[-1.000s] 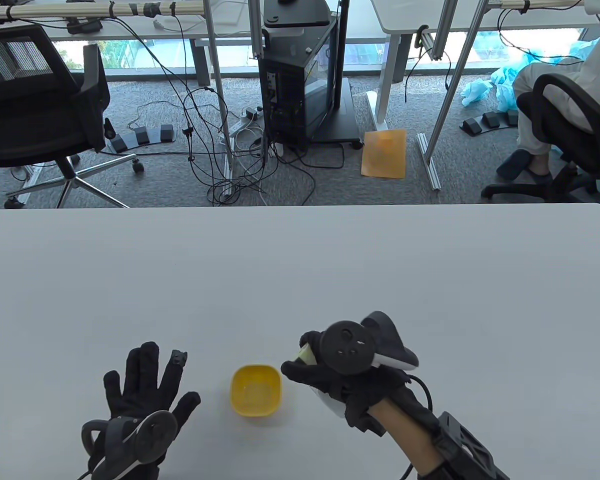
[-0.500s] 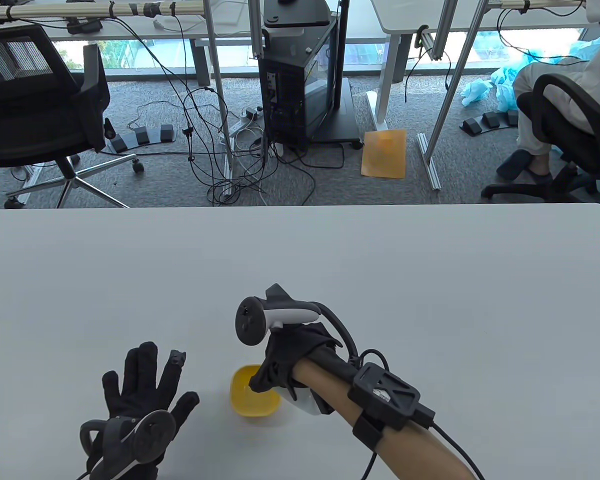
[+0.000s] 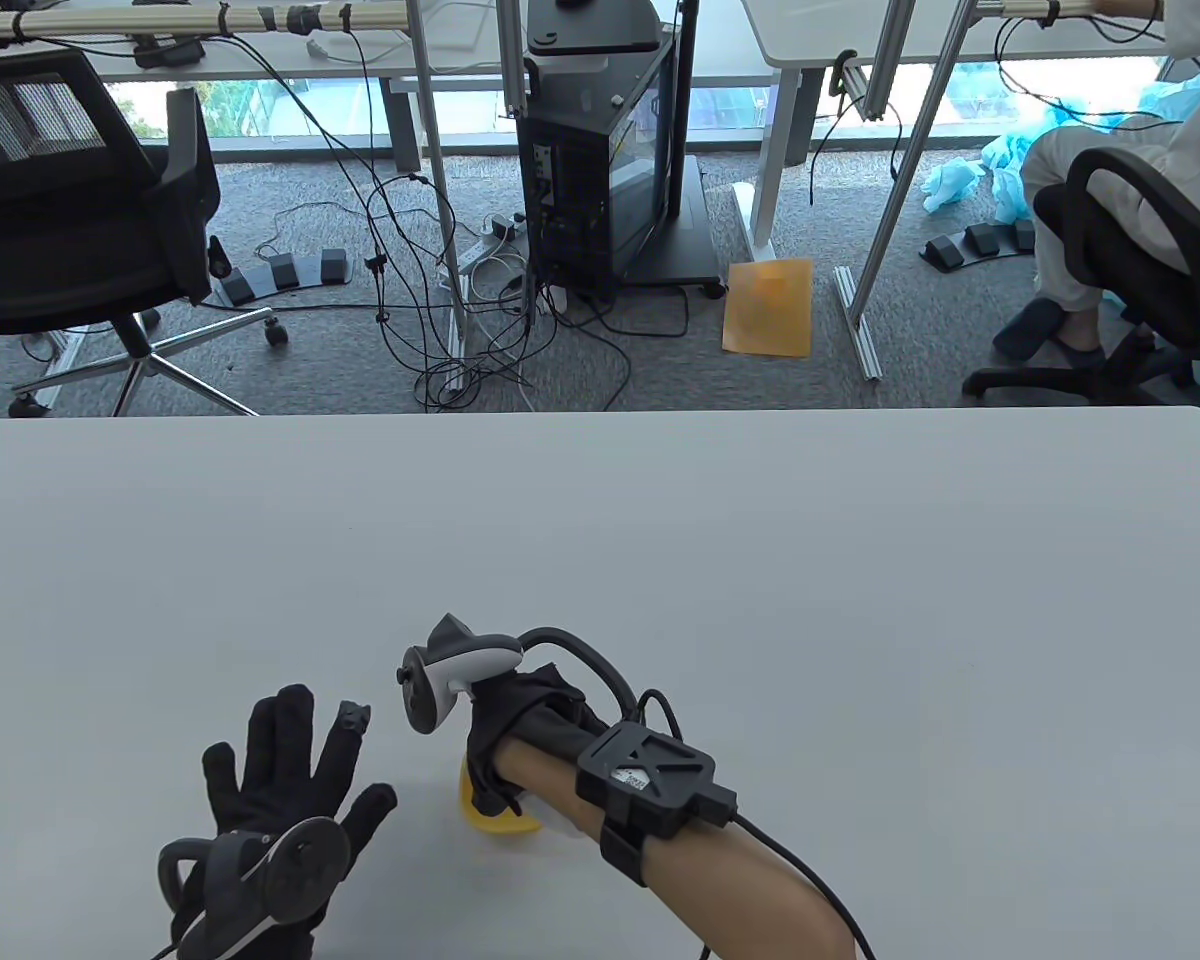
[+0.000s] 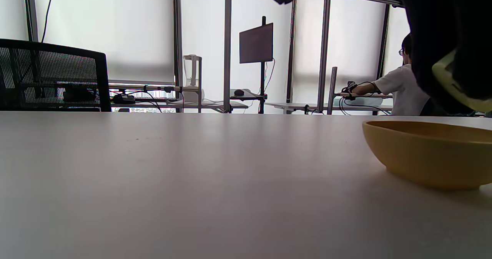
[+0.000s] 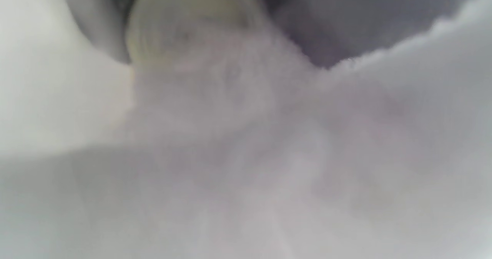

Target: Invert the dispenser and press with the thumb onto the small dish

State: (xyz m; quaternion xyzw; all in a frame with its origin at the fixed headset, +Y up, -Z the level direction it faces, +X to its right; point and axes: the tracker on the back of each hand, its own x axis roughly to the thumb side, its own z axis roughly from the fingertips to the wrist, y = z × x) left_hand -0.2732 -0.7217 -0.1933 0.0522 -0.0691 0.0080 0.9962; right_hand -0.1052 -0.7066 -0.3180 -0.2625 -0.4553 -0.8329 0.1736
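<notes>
My right hand [image 3: 500, 745] is turned over above the small yellow dish [image 3: 500, 815] and covers most of it in the table view. It grips the dispenser, whose pale green-yellow end [image 4: 455, 86] shows just above the dish rim [image 4: 426, 126] in the left wrist view. The right wrist view is a close blur of the dispenser's white body [image 5: 215, 109] with its pale round end [image 5: 192, 17] at the top. My left hand [image 3: 280, 790] rests flat on the table with fingers spread, left of the dish, holding nothing.
The white table [image 3: 760, 560] stretches far and right of the hands. Beyond its far edge stand an office chair [image 3: 70, 220], a computer cart [image 3: 610, 170], floor cables and a seated person [image 3: 1120, 200].
My right hand has swung left from beside the dish to over it, rolling over so the forearm and wrist strap face up and the dispenser points down. The left hand has not moved.
</notes>
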